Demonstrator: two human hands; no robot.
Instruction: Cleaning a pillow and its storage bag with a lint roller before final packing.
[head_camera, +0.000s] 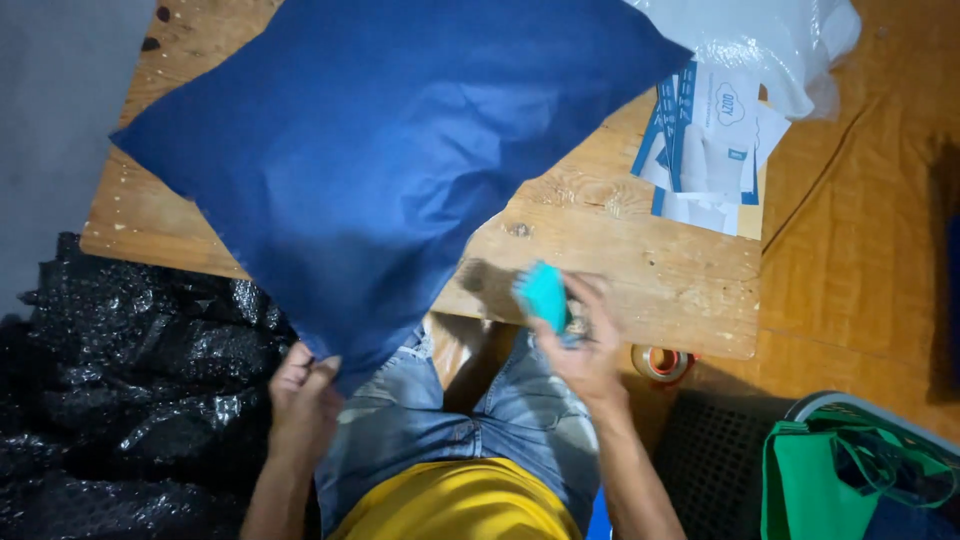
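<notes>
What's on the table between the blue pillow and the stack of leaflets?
Only bare wood of the table between the blue pillow and the leaflets, in the head view.

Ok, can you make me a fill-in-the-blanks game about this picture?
1. The left hand pinches a corner of the big ____ pillowcase.
2. The right hand holds a small ____ thing.
3. The pillowcase lies over a ____ table.
4. The leaflets lie by the table's ____ edge.

Missing words: blue; turquoise; wooden; right
</notes>
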